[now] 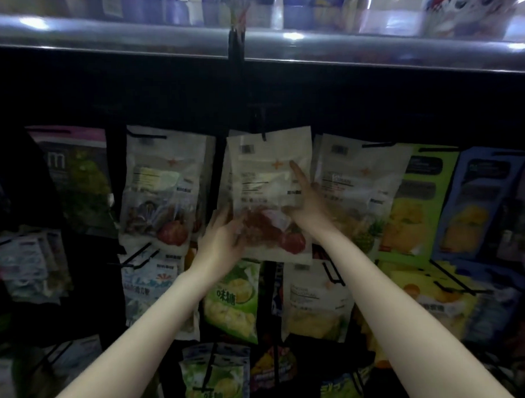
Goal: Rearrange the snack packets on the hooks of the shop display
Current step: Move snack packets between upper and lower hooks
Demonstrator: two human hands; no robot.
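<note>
Head: hands (224,236) hold white packet (269,180).

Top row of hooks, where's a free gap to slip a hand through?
A dark bare strip runs between the purple packet and the white packet beside it. The black panel under the shelf rail is bare too. Rightward, packets overlap tightly.
</note>
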